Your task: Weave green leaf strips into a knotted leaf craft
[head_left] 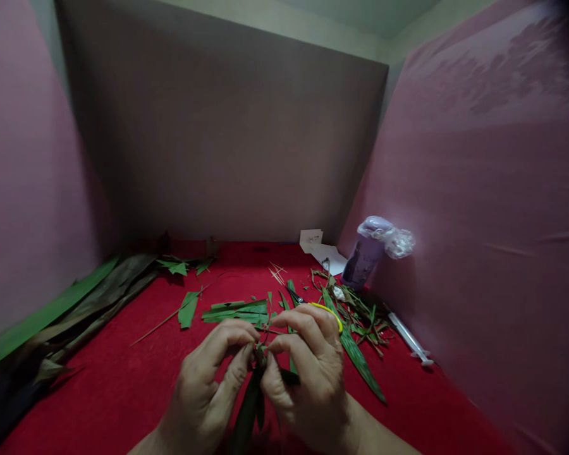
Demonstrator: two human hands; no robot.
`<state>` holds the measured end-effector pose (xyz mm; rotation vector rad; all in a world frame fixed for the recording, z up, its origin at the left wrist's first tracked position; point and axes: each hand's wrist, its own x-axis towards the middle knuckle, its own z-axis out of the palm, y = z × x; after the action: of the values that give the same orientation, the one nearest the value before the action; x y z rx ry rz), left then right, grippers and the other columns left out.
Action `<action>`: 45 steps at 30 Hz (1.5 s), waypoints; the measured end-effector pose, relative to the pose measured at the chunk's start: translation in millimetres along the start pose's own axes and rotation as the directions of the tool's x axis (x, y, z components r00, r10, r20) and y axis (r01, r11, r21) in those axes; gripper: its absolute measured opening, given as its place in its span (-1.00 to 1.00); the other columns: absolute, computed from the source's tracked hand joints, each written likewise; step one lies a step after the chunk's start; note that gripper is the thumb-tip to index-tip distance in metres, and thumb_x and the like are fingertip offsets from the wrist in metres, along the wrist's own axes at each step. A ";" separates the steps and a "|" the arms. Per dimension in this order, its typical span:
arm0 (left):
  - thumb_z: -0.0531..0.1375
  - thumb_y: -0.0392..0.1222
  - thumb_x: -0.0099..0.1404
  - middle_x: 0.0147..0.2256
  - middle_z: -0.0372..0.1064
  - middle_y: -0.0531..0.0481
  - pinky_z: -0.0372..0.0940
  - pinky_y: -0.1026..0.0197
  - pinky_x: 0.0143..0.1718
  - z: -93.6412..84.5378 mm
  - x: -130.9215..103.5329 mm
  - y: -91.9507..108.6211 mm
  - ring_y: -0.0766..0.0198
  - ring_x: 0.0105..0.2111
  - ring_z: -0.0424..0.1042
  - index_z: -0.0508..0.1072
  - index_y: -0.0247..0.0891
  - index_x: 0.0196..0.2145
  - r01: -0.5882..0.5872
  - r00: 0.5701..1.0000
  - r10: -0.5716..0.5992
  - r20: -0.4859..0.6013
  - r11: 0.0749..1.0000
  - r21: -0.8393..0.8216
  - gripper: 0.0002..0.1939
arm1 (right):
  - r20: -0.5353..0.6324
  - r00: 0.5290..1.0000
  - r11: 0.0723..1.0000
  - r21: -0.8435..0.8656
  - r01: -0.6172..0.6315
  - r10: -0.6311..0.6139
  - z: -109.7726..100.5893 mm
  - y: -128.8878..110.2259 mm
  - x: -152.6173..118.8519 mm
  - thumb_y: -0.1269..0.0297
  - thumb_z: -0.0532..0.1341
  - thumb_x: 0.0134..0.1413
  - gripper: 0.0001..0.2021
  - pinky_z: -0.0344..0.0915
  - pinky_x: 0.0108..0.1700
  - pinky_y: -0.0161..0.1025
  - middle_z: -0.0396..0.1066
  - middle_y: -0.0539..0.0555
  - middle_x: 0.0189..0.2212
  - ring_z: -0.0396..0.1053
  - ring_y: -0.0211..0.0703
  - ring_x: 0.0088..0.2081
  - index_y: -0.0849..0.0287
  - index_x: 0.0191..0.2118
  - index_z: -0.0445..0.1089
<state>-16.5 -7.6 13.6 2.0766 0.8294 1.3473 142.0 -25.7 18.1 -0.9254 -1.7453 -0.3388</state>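
Two bare hands meet low over a red cloth [142,392], pinching a small leaf bundle [247,414] by its neck, its blades hanging between the wrists. The left hand [208,379] has thumb and forefinger drawn together on one side; the right hand [315,373] closes thumb and forefinger on the other, its remaining fingers bent and slightly spread. Which strands lie between the right fingertips cannot be told. The paired grip appears meant to steady the neck from both sides, fingertips leaving the blades free. Just beyond, scissors with a yellow handle [300,300] lie partly hidden behind the right hand, seemingly parked within reach. Cut leaf strips [239,311] and thin wooden sticks [277,274] sit ahead, probably for easy picking. A heap of stems and scraps [358,313] is at right, apparently pushed aside, near a syringe [409,336] and a plastic-topped lavender tumbler [361,260]. Broad long leaves [83,294] line the left edge.
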 end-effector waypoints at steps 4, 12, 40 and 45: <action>0.03 -0.40 0.30 -0.27 0.34 0.04 0.34 0.29 -0.21 0.0 -0.4 -1.0 0.29 -0.22 0.40 0.31 -0.14 -0.27 0.009 1.000 -0.009 0.010 1.000 -0.017 -0.83 | 0.003 1.000 1.000 0.011 -0.007 0.006 -0.4 0.9 -0.2 0.48 0.16 -0.07 -0.93 0.17 -0.11 0.03 0.36 0.11 -0.28 0.25 0.02 -0.16 0.19 -0.41 0.30; 0.01 -0.38 0.32 -0.26 0.32 0.04 0.35 0.27 -0.23 0.5 -1.1 -2.9 0.29 -0.24 0.40 0.29 -0.13 -0.27 0.030 0.999 -0.029 0.027 0.998 -0.048 -0.83 | -0.007 1.000 1.000 0.005 -0.023 0.023 0.1 -0.1 1.5 0.49 0.15 -0.07 -0.92 0.18 -0.13 0.02 0.37 0.10 -0.30 0.27 0.01 -0.17 0.18 -0.42 0.28; 0.16 -0.24 0.23 -0.19 0.37 0.03 0.25 0.15 -0.10 -1.6 -0.4 2.8 0.19 -0.13 0.33 0.33 -0.08 -0.17 0.254 0.967 -0.248 0.058 0.955 -0.154 -0.80 | -0.026 0.988 0.981 0.130 -0.146 0.150 2.9 -0.9 1.4 0.55 0.13 -0.10 -0.87 0.15 -0.20 -0.05 0.35 0.03 -0.40 0.28 -0.11 -0.30 0.17 -0.43 0.29; 0.21 -0.23 0.17 -0.22 0.44 0.02 0.26 0.17 -0.17 1.6 2.0 0.3 0.17 -0.19 0.37 0.41 -0.10 -0.22 0.273 0.961 -0.266 0.071 0.955 -0.120 -0.81 | -0.022 0.989 0.976 0.163 -0.143 0.148 1.9 -2.1 -1.4 0.56 0.14 -0.11 -0.86 0.16 -0.20 -0.04 0.36 0.04 -0.38 0.28 -0.09 -0.27 0.17 -0.42 0.29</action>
<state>-14.4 -6.5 14.4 1.8171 0.9387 1.1603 139.4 -26.4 16.6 -0.9188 -1.6369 -0.1157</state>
